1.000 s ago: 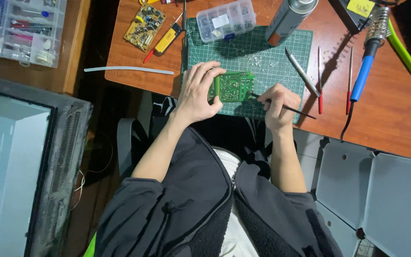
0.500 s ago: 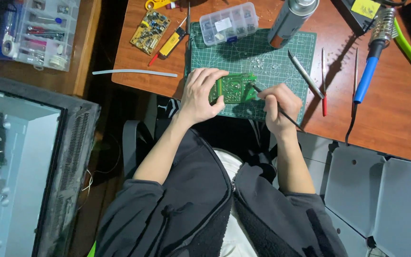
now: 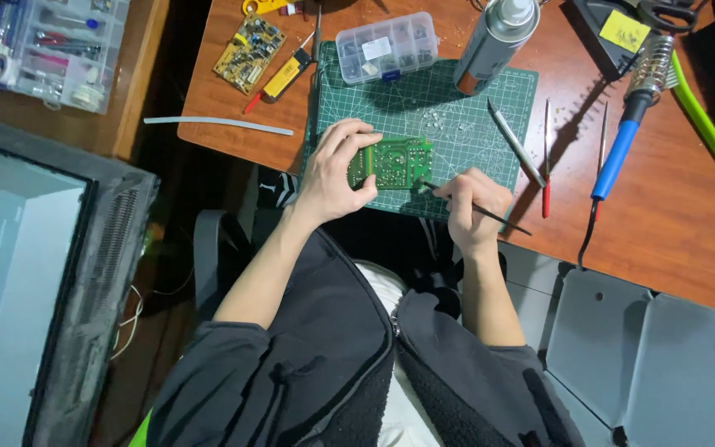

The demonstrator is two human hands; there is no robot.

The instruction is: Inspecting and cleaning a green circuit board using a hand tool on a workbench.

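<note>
Wooden desk (image 3: 672, 223), reddish brown, filling the upper part of the view; grey metal panels (image 3: 664, 364) at lower right, a glass-fronted cabinet (image 3: 35, 273) at left. Green cutting mat (image 3: 457, 124) laid on the desk's near edge. Spray can (image 3: 494, 37) upright at the mat's far right corner; clear parts box (image 3: 386, 47) at its far edge. Blue-handled soldering iron (image 3: 618, 153) in its coil stand to the right, well apart from the hands. Red-handled screwdriver (image 3: 545, 161) and metal tweezers (image 3: 513, 142) lying between mat and iron. Yellow circuit board (image 3: 249, 52) set aside at far left.

Green circuit board (image 3: 395, 161) held over the mat's near edge, solder side up. Left hand (image 3: 337, 170) clamped on the board's left end, fingers over the top edge, thumb beneath. Right hand (image 3: 473, 207) pinching a thin black tool (image 3: 473, 209), tip touching the board's lower right corner.

Against the earlier pictures: board, left hand and tool tip in much the same relation; tool shaft lowered slightly; apparent shift mostly from head movement. Judged: same spot on the board still being worked, no step completed.
</note>
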